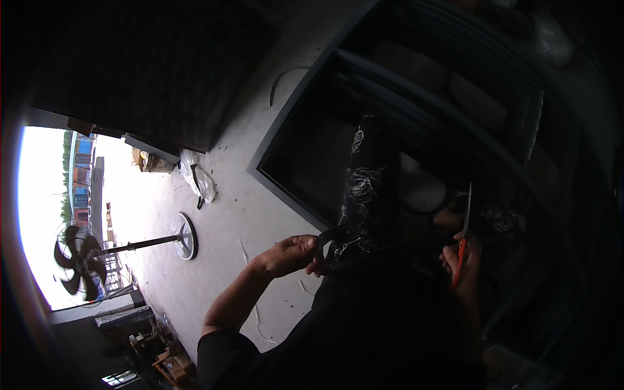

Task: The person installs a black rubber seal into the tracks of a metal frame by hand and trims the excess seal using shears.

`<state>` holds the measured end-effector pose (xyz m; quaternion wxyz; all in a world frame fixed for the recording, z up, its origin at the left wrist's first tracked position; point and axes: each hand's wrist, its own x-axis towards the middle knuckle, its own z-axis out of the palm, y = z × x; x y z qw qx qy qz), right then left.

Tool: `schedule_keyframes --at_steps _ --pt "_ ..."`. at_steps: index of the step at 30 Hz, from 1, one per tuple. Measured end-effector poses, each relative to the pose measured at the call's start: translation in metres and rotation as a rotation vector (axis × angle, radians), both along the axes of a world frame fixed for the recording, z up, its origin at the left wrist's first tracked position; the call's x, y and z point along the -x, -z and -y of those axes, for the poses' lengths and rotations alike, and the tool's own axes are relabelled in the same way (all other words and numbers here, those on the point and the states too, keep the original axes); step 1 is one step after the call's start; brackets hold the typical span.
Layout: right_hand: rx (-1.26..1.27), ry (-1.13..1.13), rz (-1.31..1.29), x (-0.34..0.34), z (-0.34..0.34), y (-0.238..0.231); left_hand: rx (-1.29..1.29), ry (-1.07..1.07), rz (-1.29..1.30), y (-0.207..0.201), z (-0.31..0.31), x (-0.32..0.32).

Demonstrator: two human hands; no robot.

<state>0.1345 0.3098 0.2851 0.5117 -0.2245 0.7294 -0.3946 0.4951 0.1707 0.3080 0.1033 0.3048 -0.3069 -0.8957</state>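
My left hand (pixel 294 255) is closed, with thumb and fingers pinching a dark strip (pixel 333 235) near the corner of a dark frame (pixel 286 186). The strip's far end is lost in shadow. In my right hand (pixel 465 260) is a pair of orange-handled scissors (pixel 460 261), held upright with the slender blades pointing away from me. The blades look closed and touch nothing I can see. Between my hands, ripped dark trousers (pixel 354 188) with pale frayed threads cover my leg.
Large dark frames, stacked, fill the right side, mostly in shadow. A standing fan (pixel 81 261) appears at left, its round base (pixel 186 235) on the pale floor. A crumpled plastic bag (pixel 197 177) and thin strips lie on the floor. Boxes (pixel 174 365) sit at lower left.
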Motion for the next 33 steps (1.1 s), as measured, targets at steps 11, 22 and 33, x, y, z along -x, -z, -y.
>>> schedule_keyframes --at_steps 11,22,33 --pt "0.038 0.078 0.197 -0.009 0.003 0.029 0.162 0.982 0.033 0.098 -0.086 -0.093" --pt "-0.054 0.211 0.243 0.002 -0.006 0.054 0.601 0.855 0.364 0.011 -0.060 -0.035" --pt "-0.046 0.249 0.281 -0.008 -0.004 0.052 0.504 0.671 0.543 0.008 -0.091 -0.026"
